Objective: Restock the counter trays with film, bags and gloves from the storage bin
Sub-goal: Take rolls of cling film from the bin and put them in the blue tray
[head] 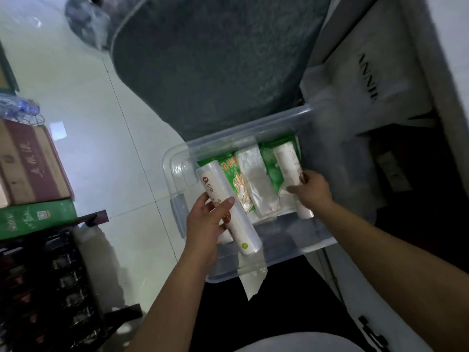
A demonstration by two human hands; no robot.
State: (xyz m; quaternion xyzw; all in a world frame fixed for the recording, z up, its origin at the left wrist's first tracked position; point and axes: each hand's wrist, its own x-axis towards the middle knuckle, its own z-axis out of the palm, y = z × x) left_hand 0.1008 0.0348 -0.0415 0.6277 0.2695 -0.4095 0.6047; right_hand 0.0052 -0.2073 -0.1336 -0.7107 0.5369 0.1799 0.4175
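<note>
A clear plastic storage bin (175,207) sits on the floor below me. My left hand (206,222) grips a white roll of film (220,191) with a green dot near its lower end, held tilted over the bin's left side. My right hand (313,190) closes around a second white roll (286,161) lying at the bin's right side. Between the two rolls lie a green glove packet (234,177) and a clear pack of bags (256,181).
A grey mat (215,67) lies beyond the bin. Cardboard boxes (28,163) are stacked at the left over a dark rack (50,288). A white paper bag (380,80) stands at the right. White tiled floor (101,148) lies to the left of the bin.
</note>
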